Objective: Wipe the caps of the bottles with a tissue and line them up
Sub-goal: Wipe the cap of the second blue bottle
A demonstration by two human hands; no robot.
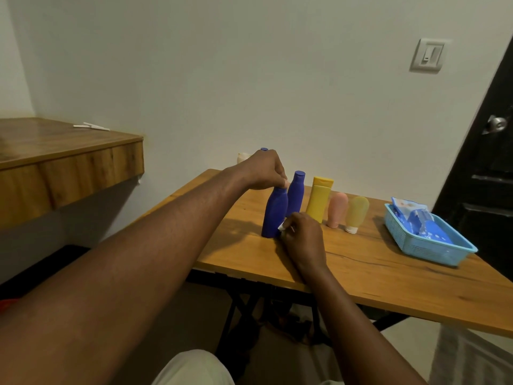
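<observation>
On the wooden table [388,287] five containers stand in a row: a blue bottle [274,215] at the near left end, a second blue bottle [296,193] just beside it, then a yellow bottle [319,198], a pink tube [337,209] and a pale green tube [356,213] standing on their caps. The left hand [265,169] comes down over the top of the near blue bottle, fingers curled round its cap and neck, so the cap itself is hidden. The right hand [304,237] sits low by the bottle's base, fingers closed on a small white tissue [281,226] that peeks out at the knuckles. A further blue cap [264,149] shows behind the left hand. To the right, a light blue basket [433,252] holds a tissue packet [416,218]. The bottle looks like smooth plastic, probably light and fairly stiff. It is tall on a narrow foot, so it would likely tip at a sideways nudge. A grip at the shoulder just under the cap should steady it best. The tissue is thin and soft, and is best bunched for rubbing.
</observation>
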